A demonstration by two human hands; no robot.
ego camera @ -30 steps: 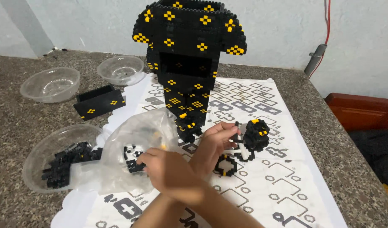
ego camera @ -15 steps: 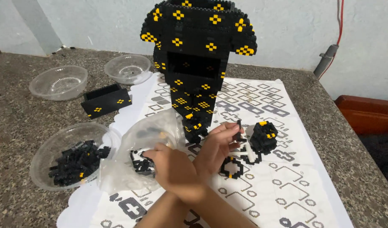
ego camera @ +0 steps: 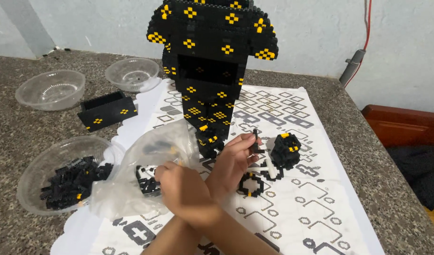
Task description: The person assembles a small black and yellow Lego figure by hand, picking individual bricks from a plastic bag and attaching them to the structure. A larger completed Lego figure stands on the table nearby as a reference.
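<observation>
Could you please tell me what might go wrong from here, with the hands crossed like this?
The right hand reaches into the clear bag right beside the tall black-and-yellow model; a crossed-arm tug might knock its narrow base.
The left hand pinches a small black piece above the printed sheet; if dropped, it could get lost among the dark markings.

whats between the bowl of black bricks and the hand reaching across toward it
In the head view, a crumpled clear plastic bag lies between the bowl and that hand.

Speckled grey stone table [ego camera: 32, 127], pale blue painted wall [ego camera: 311, 33] at 12 o'clock, red-brown wooden seat [ego camera: 406, 127] at 3 o'clock
</observation>
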